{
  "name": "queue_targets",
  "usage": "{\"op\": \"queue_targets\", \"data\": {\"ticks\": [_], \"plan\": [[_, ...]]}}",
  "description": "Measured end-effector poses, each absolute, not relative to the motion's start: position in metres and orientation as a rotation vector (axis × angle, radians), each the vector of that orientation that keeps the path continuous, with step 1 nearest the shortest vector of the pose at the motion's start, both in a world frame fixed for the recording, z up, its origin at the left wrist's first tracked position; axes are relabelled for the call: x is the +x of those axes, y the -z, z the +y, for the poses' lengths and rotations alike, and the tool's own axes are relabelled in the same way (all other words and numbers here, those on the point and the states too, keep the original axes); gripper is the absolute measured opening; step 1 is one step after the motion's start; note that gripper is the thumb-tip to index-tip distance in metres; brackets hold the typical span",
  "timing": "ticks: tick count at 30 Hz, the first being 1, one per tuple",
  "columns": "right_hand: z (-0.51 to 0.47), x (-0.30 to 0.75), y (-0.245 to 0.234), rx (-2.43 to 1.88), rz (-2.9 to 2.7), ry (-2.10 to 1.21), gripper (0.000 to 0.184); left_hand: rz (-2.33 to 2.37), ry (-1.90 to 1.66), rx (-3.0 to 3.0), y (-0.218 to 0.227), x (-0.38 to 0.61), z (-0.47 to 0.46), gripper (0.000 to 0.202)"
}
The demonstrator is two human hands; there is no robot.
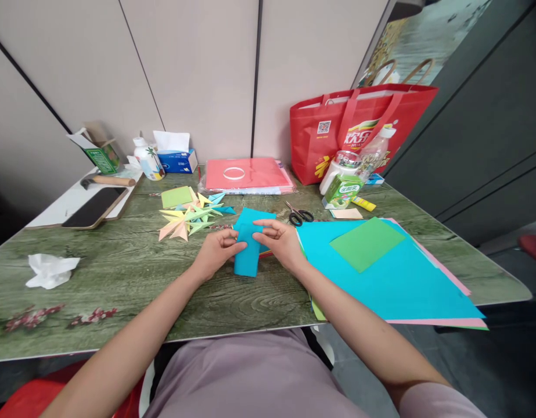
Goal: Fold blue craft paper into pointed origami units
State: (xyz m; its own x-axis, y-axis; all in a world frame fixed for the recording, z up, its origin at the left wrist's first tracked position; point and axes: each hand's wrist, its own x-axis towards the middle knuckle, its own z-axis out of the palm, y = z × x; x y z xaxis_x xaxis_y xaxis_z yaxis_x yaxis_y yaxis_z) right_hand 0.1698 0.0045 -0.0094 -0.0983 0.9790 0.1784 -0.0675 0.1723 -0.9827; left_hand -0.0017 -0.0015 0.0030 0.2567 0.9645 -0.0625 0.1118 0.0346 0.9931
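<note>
Left hand (216, 251), right hand (281, 241) both pinching folded blue paper (247, 258) — scissors (299, 213) lying right of it, paper shapes (187, 218) sitting left.

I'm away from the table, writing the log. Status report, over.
Left hand: pinching blue paper by left edge. Right hand: gripping its right side. Scissors close beyond right hand, clear of the paper.

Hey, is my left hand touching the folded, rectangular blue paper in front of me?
Touching. The head view shows the left hand at the folded, rectangular blue paper, its thumb lying over the paper's left edge.
</note>
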Motion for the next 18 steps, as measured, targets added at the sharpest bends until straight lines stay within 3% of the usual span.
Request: {"op": "queue_targets", "data": {"ticks": [18], "plan": [[0.0053, 0.1709, 0.0101, -0.984, -1.306, -1.239, 0.035, 1.104, -0.949, 1.324, -0.0061, -0.0008, -0.0027, 0.036]]}}
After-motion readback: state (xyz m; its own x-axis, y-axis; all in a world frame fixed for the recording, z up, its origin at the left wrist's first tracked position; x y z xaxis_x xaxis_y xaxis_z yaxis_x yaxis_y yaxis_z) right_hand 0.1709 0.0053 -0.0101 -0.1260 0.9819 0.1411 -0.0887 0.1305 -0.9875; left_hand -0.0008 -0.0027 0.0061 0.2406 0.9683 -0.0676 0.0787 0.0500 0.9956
